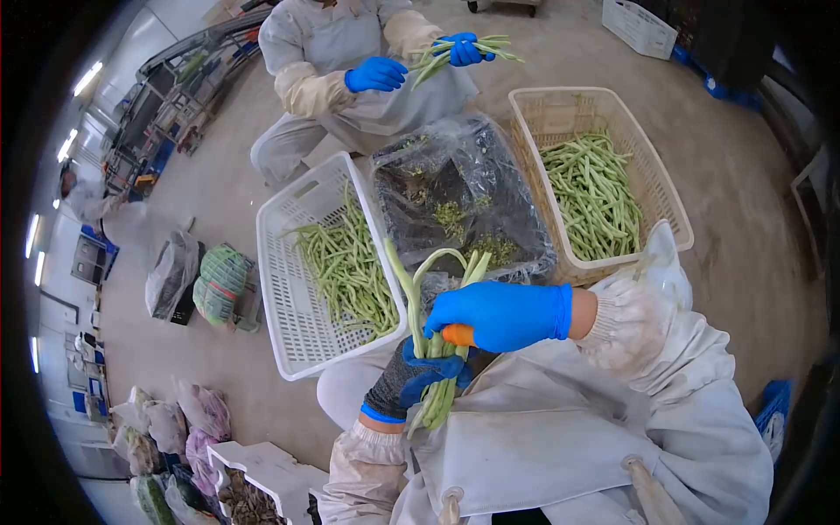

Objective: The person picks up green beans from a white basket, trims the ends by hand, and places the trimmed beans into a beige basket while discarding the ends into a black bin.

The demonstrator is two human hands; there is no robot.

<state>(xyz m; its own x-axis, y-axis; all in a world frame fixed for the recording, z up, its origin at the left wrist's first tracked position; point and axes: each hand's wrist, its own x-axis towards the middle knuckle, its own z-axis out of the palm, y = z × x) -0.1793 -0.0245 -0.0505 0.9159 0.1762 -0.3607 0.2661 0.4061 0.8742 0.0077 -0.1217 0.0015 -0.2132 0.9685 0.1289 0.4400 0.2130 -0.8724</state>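
Observation:
My left hand [411,378], in a dark grey and blue glove, is wrapped round a bunch of long green beans [435,404] in front of my apron. Over the bunch, my right hand [503,317], in a blue glove, is closed on an orange-handled tool [458,334]; its blade cannot be made out. Some beans curve up above my hands. Just beyond them lies a plastic-lined dark bin [420,219] with small green trimmings. Beans [346,271] lie in the white crate [284,302] on the left, and more beans [595,197] fill part of the beige crate [669,197] on the right.
Opposite me, a co-worker [341,52] in blue gloves holds several beans [468,51]. On the floor at left are a green net sack [221,284] and a bagged dark crate [173,278]. Bagged goods [166,429] and a white foam box [267,464] are at lower left.

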